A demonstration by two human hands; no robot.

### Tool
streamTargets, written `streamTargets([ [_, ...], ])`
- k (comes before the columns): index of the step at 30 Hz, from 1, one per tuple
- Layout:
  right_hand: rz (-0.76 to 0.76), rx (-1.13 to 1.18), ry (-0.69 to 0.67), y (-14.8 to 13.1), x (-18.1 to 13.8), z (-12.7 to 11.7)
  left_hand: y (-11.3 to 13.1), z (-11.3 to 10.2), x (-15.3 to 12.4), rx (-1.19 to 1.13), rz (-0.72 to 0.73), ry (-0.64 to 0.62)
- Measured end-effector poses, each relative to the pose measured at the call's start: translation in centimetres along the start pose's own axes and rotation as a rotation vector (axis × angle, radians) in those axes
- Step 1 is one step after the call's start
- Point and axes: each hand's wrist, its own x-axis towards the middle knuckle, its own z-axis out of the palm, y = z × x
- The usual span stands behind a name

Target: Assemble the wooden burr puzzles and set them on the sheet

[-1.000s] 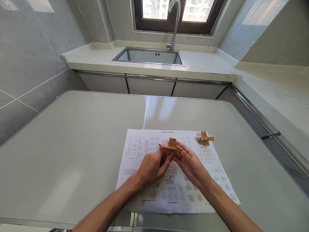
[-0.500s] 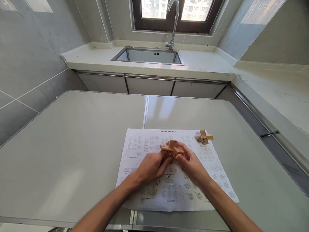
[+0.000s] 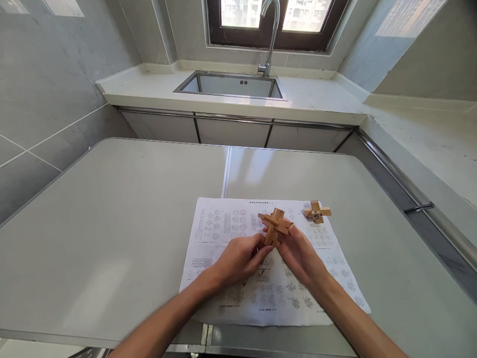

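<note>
Between my two hands is a wooden interlocking puzzle (image 3: 275, 224), a cross of brown bars held tilted above the paper. My left hand (image 3: 248, 252) pinches the lower end of one bar between thumb and fingers. Around the right side of the puzzle, my right hand (image 3: 298, 248) has its fingers closed, some of them hidden behind the wood. Beneath both hands lies a printed sheet (image 3: 208, 288) covered in small diagrams. A second wooden cross puzzle (image 3: 317, 212), with a dark mark on its front block, rests at the sheet's top right corner.
The pale table (image 3: 122, 223) has a seam down its middle. Beyond its far edge are a white counter (image 3: 141, 92), a sink (image 3: 233, 85) and a tall faucet (image 3: 274, 40) under a window. Tiled walls and another counter (image 3: 439, 144) flank the table.
The puzzle has been turned in my hands, so its bars point differently and more of it shows. Both hands have shifted slightly right. The second puzzle stays on the sheet.
</note>
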Motion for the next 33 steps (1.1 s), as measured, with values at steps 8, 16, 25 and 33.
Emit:
streamTargets([
  [8,0.028,0.026,-0.070,-0.2,0.1,0.2,0.1,0.1,0.0,-0.052,-0.030,0.009],
  [16,0.038,0.020,-0.072,-0.2,0.0,0.1,0.3,0.0,0.1,-0.153,-0.057,0.056],
  [25,0.053,-0.102,-0.028,0.6,0.3,0.1,1.0,-0.6,0.2,-0.287,-0.144,0.156],
  [33,0.004,-0.260,0.173,0.0,0.3,-0.6,0.9,-1.3,0.2,-0.584,-0.202,0.106],
])
